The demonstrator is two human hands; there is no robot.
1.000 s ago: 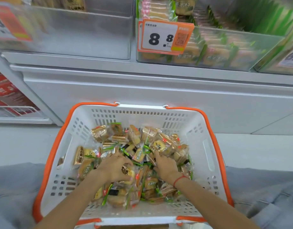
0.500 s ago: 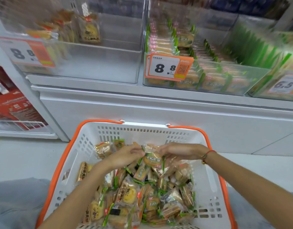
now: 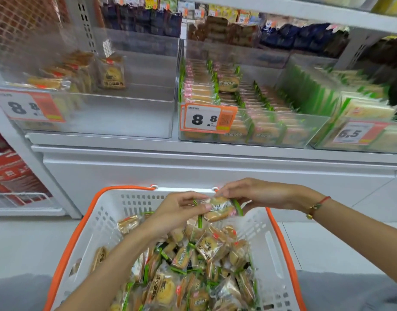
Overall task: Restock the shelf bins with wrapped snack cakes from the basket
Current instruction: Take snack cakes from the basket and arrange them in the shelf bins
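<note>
Both hands are now raised above the far rim of a white basket (image 3: 108, 223) with orange handles, holding one wrapped snack cake (image 3: 219, 209) between them. The left hand (image 3: 177, 212) pinches the cake's near-left edge with thumb and curled fingers; the right hand (image 3: 258, 194) grips its far-right edge from above, fingers curled over the green-edged wrapper. A red cord bracelet (image 3: 317, 206) circles the right wrist.

A second ago both hands were pressed down into the heap of wrapped cakes (image 3: 193, 265) in the basket; half a second ago they had lifted the cake just clear of the pile. It now sits higher, level with the basket's far rim, and the view has tilted up to show more shelving.

Beyond the hands, on the shelf, stands a clear bin (image 3: 249, 131) packed with neat rows of green-edged cakes and carrying an 8.8 price tag (image 3: 207, 118). To the left of the hands and beyond them, a second clear bin (image 3: 103, 115) holds only a few cakes at its back left.
</note>
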